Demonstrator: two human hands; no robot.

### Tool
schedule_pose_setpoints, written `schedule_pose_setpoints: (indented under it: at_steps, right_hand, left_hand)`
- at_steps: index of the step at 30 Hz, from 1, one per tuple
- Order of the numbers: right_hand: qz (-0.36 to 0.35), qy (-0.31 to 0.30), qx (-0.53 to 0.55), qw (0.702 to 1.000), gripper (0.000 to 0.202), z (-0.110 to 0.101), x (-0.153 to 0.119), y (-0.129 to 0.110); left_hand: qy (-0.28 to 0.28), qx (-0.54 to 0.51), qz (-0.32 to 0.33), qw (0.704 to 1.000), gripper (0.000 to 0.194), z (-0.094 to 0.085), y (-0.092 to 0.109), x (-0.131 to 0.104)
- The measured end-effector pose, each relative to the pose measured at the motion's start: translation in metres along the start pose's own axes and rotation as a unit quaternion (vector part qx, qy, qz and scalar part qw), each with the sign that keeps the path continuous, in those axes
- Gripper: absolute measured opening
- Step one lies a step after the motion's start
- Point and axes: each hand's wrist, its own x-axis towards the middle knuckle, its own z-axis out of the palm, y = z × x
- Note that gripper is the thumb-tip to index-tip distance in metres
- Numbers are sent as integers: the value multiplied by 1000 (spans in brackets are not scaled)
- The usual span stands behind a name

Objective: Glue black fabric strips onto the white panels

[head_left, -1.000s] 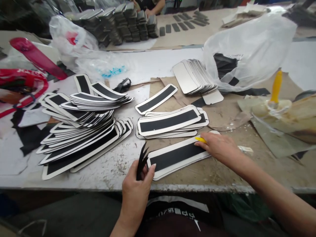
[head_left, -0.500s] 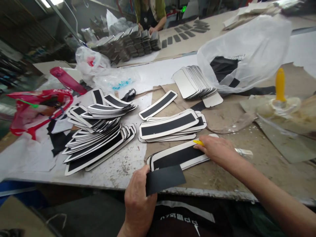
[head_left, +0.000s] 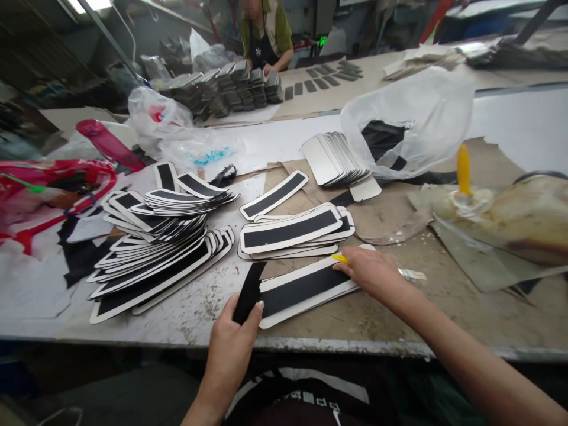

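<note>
My left hand point(head_left: 231, 338) pinches a black strip point(head_left: 249, 291) between thumb and fingers, at the left end of a white-edged curved panel point(head_left: 273, 319). That panel has a black band along its middle and lies on other panels near the table's front edge. Over its right end, my right hand point(head_left: 370, 269) is closed around a paintbrush point(head_left: 412, 274). The yellow handle tip sticks out to the left of the fist and the pale bristles to the right. Just behind lies a pile of similar panels point(head_left: 290, 231), with a single panel point(head_left: 275, 195) beyond it.
Tall stacks of banded panels point(head_left: 155, 278) stand at the left. Plain white pieces point(head_left: 331, 160) lie beside a clear plastic bag point(head_left: 412, 124). On the right, a yellow-handled brush point(head_left: 464, 171) stands upright in whitish paste. Across the table a person point(head_left: 268, 41) works behind dark stacks point(head_left: 231, 89).
My left hand has turned the black strip from lying across the panel's front edge to pointing up and away at its left end. My right hand keeps the brush over the panel's right end.
</note>
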Motion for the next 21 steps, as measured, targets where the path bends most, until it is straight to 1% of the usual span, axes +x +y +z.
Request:
schedule_pose_setpoints:
  at_steps: [3,6,9,11,14,17,19,21]
  right_hand:
    - [8,9,-12,1000,28,-3,-2,-2]
    - [17,31,-33,999,34,-4,-4,-2]
    - [30,56,-43,997,38,-5,-6,0]
    - [41,60,-30,997,38,-6,-7,2]
    - [63,75,11,995,32,-8,-10,10]
    - [66,117,82,988,23,-10,-16,24]
    - [52,150,137,978,23,-12,-22,34]
    - [41,178,176,967,28,-14,-30,41]
  left_hand:
    - [4,-51,-6,999,38,3,-12,4]
    - [6,-94,-12,995,39,4,-23,5]
    - [9,-135,-22,991,40,5,-30,5]
    - [12,-157,-36,987,41,6,-31,6]
    - [21,-176,-68,982,43,5,-32,6]
    - [19,-187,-98,977,44,3,-34,6]
    - [15,-189,-116,975,44,0,-36,8]
    - [13,-182,-128,975,44,-4,-37,11]
